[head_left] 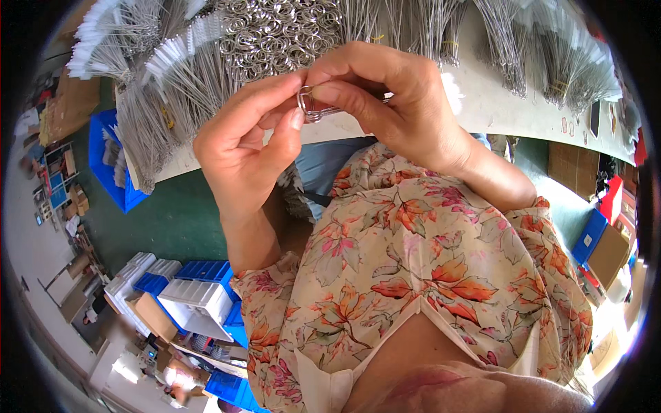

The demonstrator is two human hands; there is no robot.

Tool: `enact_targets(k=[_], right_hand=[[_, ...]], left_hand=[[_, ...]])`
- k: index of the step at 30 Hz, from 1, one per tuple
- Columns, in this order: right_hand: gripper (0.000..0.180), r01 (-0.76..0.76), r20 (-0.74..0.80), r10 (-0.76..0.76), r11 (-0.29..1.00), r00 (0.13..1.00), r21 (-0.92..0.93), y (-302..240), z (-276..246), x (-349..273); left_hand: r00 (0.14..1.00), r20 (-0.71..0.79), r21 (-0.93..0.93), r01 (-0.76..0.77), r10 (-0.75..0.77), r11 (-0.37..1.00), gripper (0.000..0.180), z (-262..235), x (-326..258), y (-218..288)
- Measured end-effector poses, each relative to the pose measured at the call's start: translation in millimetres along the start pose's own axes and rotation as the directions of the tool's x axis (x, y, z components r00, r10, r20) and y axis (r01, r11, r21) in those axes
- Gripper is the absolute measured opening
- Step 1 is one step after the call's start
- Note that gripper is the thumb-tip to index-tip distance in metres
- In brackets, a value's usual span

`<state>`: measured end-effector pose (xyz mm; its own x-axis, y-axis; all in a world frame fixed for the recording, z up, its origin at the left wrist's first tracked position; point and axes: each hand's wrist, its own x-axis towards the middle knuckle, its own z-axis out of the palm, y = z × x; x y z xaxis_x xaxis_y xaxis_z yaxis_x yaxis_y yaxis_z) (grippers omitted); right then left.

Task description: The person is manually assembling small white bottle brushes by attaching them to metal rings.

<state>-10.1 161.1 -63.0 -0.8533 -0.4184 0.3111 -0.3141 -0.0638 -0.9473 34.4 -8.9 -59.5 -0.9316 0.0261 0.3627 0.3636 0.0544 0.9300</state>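
Above the table's near edge, my hands meet around a small metal split ring [301, 103]. My left hand [241, 141] pinches the ring between thumb and fingertips. My right hand [403, 103] has its thumb and forefinger closed at the ring's other side, holding thin wire stems [327, 111] whose looped ends sit at the ring. Fingers partly cover these stems. White bristles [452, 93] show just beyond my right hand; whether they belong to the held stems I cannot tell. Behind my hands lies a heap of shiny metal rings [282, 34].
Bundles of thin wire brushes with white bristles [180, 56] lie left of the ring heap. More wire bundles [506, 48] spread along the right of the pale table [502, 117]. A blue bin [110, 165] stands off the table's left end; white and blue crates [196, 303] stand lower left.
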Motion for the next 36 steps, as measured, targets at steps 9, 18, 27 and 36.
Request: enact_targets(k=[9,18,27,36], right_hand=[[0.012,0.097,0.198,-0.037,0.949,0.98,-0.301,-2,-3,-1],[0.019,0.244,0.215,-0.121,0.614,0.969,-0.75,83,-41,-66],[0.029,0.35,0.263,-0.239,0.496,0.935,-0.794,79,-44,-69],[0.015,0.256,0.126,-0.235,0.683,0.964,-0.684,66,-52,-41]], left_hand=[[0.943,0.082,-0.203,0.332,-0.321,0.921,0.026,-12,-6,-13],[0.847,-0.53,0.759,0.451,0.042,0.469,0.014,-222,-8,-80],[0.729,-0.611,0.769,0.639,-0.31,-0.013,0.03,-289,18,-121],[0.661,-0.659,0.705,0.709,-0.358,0.011,0.032,-309,19,-116]])
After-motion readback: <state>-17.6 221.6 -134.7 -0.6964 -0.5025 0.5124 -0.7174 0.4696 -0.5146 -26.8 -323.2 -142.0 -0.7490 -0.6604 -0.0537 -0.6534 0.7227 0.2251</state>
